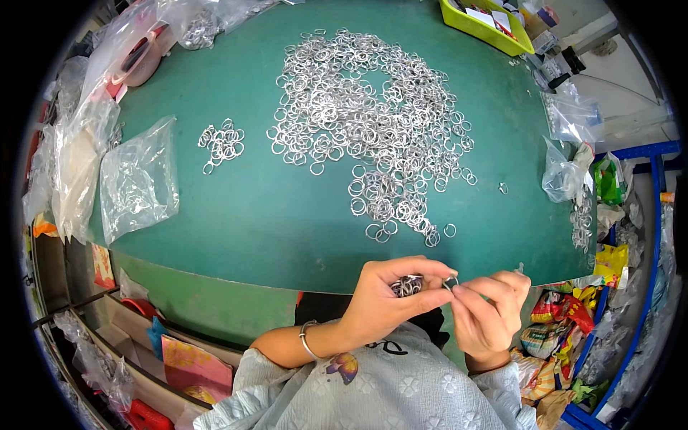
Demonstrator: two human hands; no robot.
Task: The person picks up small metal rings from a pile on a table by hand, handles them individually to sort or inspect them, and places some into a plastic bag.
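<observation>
My left hand [381,292] is curled around a small cluster of metal rings [407,286] in its palm. Its thumb and forefinger meet the fingertips of my right hand [494,307] at a single silver ring [450,282], which both hands pinch. Both hands are just off the table's near edge, close to my body. Beyond them spreads a large heap of loose silver rings [337,107] on the green table [244,215]. A smaller group of rings [223,145] lies to its left. One lone ring [503,188] rests at the right.
Clear plastic bags [140,179] lie along the table's left side, near a pink basket [137,63]. A yellow-green tray [487,27] stands at the far right. More bags [562,172] sit at the right edge, beside a blue metal rack [656,215]. Drawers [125,330] are below left.
</observation>
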